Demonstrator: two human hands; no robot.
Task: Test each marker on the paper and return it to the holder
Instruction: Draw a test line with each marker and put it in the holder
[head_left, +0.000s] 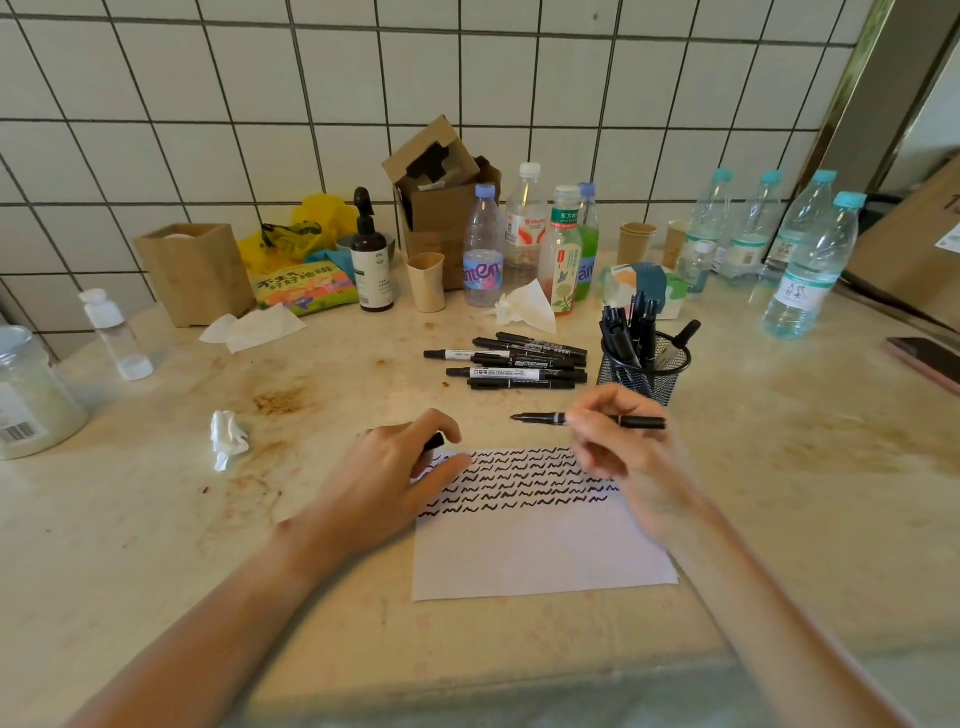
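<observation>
**Uncapped marker held above the paper, cap in the other hand**

I see my right hand (615, 436) grasping an uncapped black marker (587, 419) level above the far edge of the paper (540, 551), its tip pointing left. The left hand (400, 478) rests on the paper's far left corner, its grip closed around what looks like the black cap (434, 442), which shows only at one end between thumb and fingers. Rows of black squiggles cover the far part of the sheet; the near part is blank.

The mesh holder (641, 371) stands just beyond the right hand and holds several black markers upright, one leaning out to the right. To its left, a loose pile of markers (511, 361) lies flat on the tabletop (156, 519).

Farther back, a wooden box (195, 270) sits at the left; I cannot tell what the pale thing at its rim is. An open cardboard box (436, 176) stands against the tiles among several plastic bottles.
</observation>
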